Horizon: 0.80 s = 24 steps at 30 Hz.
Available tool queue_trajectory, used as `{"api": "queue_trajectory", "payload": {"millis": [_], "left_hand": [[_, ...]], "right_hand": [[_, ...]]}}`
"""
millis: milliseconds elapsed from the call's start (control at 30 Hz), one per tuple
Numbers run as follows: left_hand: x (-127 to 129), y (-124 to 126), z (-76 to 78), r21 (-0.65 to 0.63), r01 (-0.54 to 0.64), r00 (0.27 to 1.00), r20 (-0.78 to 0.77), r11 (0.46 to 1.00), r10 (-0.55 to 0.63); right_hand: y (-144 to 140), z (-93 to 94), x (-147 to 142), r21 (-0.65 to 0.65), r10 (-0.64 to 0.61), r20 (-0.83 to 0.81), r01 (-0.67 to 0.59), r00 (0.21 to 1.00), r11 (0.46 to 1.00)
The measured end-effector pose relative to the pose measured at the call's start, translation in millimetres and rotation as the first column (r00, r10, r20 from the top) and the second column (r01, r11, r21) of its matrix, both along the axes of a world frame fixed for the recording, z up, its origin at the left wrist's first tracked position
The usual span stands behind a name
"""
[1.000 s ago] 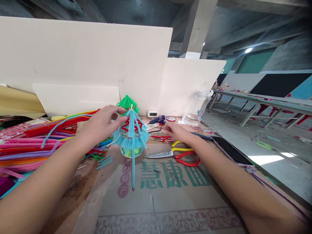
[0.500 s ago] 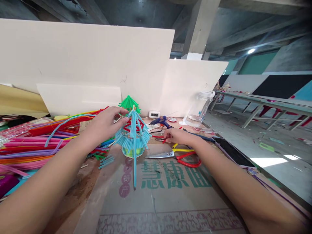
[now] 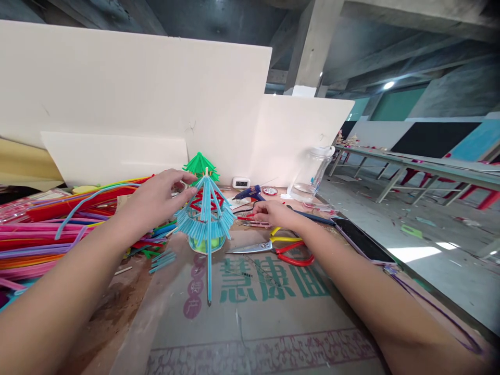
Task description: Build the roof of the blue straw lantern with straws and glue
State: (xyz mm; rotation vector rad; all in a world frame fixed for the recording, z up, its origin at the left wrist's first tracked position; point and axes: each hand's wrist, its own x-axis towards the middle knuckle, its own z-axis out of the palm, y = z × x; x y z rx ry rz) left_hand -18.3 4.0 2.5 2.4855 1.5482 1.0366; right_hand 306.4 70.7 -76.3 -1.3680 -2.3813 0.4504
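Note:
A small pavilion model [image 3: 205,219] of light blue pipe cleaners stands on the board, its layered roof circling a red lattice. One long blue strip slopes from its top down toward me. At the roof's upper left is my left hand [image 3: 166,195], thumb and fingers closed about the upper strips. My right hand [image 3: 269,212] is low over the table to the right, fingers bent together beside tweezers [image 3: 255,224] and a thin red piece; whatever is between the fingertips is hidden. Scissors with red and yellow handles [image 3: 295,255] lie just nearer to me.
Bundles of coloured pipe cleaners [image 3: 50,237] cover the left side. Cut blue pieces [image 3: 162,260] lie near the model. Behind are a green roof [image 3: 200,164], a small clock [image 3: 241,182] and a glue gun [image 3: 250,194]. A jug [image 3: 312,174] and phone [image 3: 363,239] stand right.
The whole view has shifted slightly. My right hand has drawn back a little from the tweezers, which show more now. My left hand keeps its place at the model.

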Motion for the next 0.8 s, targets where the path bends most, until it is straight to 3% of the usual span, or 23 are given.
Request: {"api": "queue_trajectory", "payload": {"millis": [200,300,433,633,800], "left_hand": [[2.0,-2.2,1.0,-0.005,-0.004,1.0,0.007,1.0,0.004],[3.8,-4.1,2.9,-0.006,-0.002,1.0,0.001,1.0,0.002],[4.2,-5.2,3.7,-0.018,-0.01,1.0,-0.007,1.0,0.01],[6.1,-7.6,5.8,-0.019,-0.014,1.0,-0.023,1.0,0.014],[8.3,-10.4,7.7,-0.02,-0.017,1.0,-0.017,1.0,0.017]], "right_hand": [[-6.8,1.4,-26.1,0.098,0.02,-0.188,-0.002,0.982,0.995],[-10.6,12.5,-19.2,0.142,0.002,-0.108,0.014,0.994,0.99],[-10.6,20.3,-1.4,0.079,-0.004,0.047,0.0,0.999,0.997],[-6.1,-9.7,-13.3,0.092,0.097,0.028,-0.099,0.995,0.991],[0.8,-34.6,-25.6,0.107,-0.051,-0.049,0.056,0.998,0.993]]}}
